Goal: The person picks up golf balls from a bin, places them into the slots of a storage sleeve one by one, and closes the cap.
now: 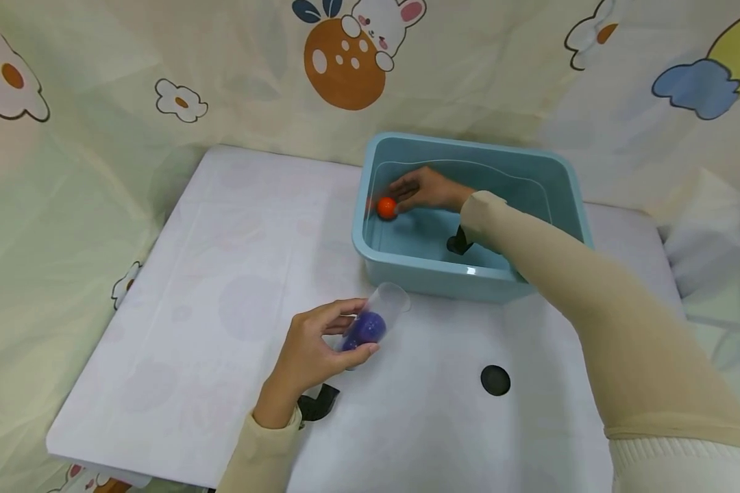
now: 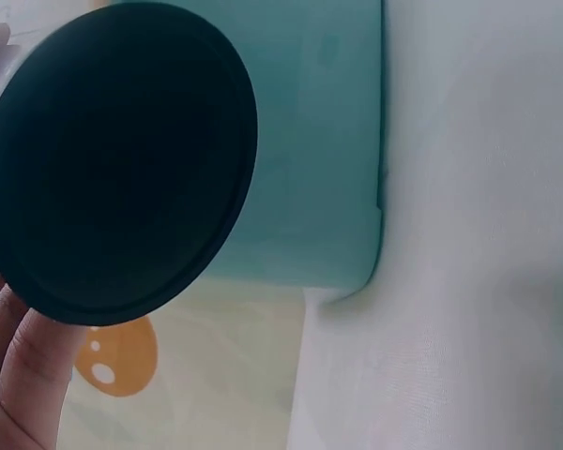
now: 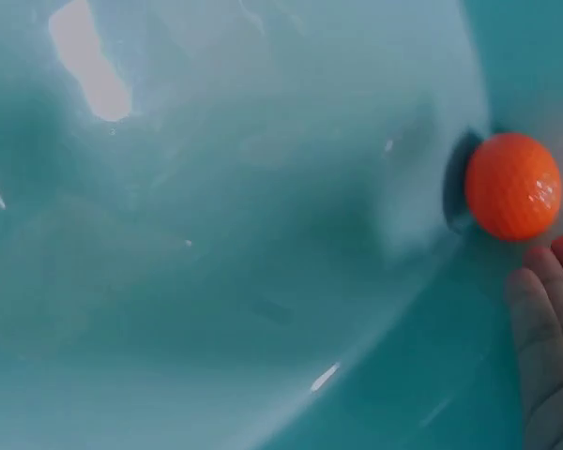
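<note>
Near: black disc (image 1: 495, 381) on white-covered table (image 1: 240, 274). Left hand (image 1: 311, 349) next, fingers and thumb clamped round clear tube (image 1: 390, 301); tube tilted, rim toward tub (image 1: 432, 282), 2 purple balls (image 1: 371, 327) visible inside. Farther: pale blue plastic tub standing on table. Right hand (image 1: 428, 188) inside tub, fingers extended, just beside orange golf ball (image 1: 386, 207); contact cannot be told. Hands well apart. Rearmost: printed backdrop (image 1: 234, 68).
</note>
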Tool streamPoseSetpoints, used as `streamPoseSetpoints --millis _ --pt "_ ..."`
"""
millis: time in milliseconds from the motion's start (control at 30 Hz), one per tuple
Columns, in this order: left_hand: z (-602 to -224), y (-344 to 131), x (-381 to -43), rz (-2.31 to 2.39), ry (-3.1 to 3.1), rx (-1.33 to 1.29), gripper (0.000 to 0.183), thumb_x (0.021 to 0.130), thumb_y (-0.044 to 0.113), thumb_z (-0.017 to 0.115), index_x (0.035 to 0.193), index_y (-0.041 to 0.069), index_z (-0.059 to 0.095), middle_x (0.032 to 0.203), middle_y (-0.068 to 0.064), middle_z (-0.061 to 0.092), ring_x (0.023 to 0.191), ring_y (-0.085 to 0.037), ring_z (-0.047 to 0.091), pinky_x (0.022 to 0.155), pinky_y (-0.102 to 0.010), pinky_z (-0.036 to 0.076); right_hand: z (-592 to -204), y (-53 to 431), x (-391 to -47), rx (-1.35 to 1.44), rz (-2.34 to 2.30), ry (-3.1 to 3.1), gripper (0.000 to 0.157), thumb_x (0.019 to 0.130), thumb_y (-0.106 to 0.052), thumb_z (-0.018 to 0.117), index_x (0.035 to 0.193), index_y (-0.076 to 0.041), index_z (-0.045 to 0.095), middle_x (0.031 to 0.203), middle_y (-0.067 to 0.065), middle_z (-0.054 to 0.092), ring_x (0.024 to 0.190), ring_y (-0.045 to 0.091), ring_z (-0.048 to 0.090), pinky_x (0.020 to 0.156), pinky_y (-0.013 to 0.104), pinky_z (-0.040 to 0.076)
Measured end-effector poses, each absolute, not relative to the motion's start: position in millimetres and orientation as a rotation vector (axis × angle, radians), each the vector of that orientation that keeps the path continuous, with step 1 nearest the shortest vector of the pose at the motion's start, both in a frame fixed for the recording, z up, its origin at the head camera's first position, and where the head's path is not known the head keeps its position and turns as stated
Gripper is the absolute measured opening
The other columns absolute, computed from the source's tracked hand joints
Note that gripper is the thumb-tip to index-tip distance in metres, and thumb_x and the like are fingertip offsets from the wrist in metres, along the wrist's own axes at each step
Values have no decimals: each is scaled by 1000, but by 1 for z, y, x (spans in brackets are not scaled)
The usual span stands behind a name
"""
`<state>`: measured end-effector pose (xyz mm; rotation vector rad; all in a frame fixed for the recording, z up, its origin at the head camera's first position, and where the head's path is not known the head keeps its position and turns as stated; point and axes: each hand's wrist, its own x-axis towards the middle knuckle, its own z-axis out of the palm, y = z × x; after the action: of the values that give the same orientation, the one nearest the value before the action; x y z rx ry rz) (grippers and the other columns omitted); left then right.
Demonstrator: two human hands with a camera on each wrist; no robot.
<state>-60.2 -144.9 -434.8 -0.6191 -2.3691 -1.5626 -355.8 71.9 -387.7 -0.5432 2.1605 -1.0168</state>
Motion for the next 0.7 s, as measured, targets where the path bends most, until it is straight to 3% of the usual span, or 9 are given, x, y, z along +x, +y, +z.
streamPoseSetpoints --millis 700 --pt "-440 -143 -61 -1590 -2362 -598 60 74 4 98 128 -3 73 121 -17 79 100 -30 80 80 -28 66 -414 55 -351 -580 -936 2387 49 95 2 82 141 5 66 141 23 69 129 35 66 114 46 53"
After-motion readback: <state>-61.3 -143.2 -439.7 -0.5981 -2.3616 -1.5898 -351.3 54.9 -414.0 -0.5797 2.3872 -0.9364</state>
